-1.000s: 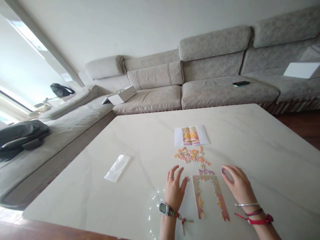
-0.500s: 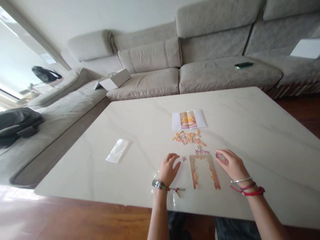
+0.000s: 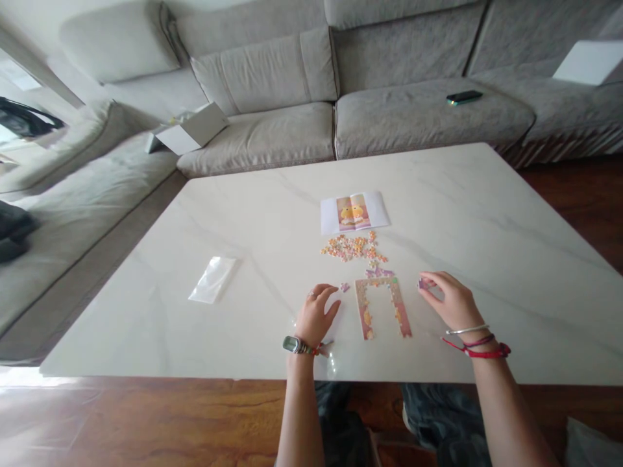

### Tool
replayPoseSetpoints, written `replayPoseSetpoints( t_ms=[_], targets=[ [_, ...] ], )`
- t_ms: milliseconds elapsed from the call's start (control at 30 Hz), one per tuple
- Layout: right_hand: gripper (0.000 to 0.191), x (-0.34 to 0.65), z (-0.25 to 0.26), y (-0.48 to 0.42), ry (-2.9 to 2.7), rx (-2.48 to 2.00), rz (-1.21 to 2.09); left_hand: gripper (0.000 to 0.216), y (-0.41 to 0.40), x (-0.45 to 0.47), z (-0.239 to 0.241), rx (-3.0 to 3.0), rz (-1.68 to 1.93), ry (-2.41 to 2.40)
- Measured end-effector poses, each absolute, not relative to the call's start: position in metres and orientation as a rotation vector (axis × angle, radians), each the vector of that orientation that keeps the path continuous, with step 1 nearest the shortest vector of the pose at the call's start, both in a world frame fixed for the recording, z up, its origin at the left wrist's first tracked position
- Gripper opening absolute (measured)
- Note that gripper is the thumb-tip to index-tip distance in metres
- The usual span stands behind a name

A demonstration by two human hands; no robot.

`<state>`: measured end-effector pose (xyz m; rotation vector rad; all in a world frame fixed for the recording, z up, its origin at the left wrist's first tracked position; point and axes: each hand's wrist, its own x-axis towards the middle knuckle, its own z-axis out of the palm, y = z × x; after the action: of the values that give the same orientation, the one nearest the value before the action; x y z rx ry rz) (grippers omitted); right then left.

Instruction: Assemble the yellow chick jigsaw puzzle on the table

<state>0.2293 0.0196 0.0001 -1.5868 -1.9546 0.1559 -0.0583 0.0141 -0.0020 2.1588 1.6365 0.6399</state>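
Note:
A partly built jigsaw frame (image 3: 382, 306) lies on the white marble table (image 3: 272, 214), shaped like an arch open toward me. My right hand (image 3: 450, 301) rests just right of it, fingertips pinched on a small purple puzzle piece (image 3: 424, 283). My left hand (image 3: 316, 314) lies on the table left of the frame, fingers curled, with one loose piece (image 3: 344, 287) just beyond its fingertips. A heap of loose pieces (image 3: 353, 247) sits past the frame, and behind it lies a reference picture sheet (image 3: 354, 212).
A clear plastic bag (image 3: 213, 279) lies on the table to the left. A grey sectional sofa (image 3: 292, 97) wraps the far and left sides, with a white box (image 3: 189, 128) and a phone (image 3: 464, 97) on it. Wooden floor shows at the table's near edge.
The view has pulled back and tilted down, so the table looks farther off. My left hand's fingers went from spread to curled, leaving a loose piece by the fingertips. The right hand keeps its piece.

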Motion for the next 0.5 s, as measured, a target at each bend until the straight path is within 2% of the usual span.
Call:
replayPoseSetpoints(
  t_ms=[233, 500],
  targets=[
    [0.027, 0.244, -0.031, 0.053, -1.87, -1.535, -0.023, 0.023, 0.038, -0.047, -0.016, 2.149, 0.752, 1.748],
    [0.038, 0.234, -0.036, 0.056, -1.909, -1.55, 0.089, 0.023, 0.05, -0.044, -0.019, 2.118, 0.808, 1.828]
  ],
)
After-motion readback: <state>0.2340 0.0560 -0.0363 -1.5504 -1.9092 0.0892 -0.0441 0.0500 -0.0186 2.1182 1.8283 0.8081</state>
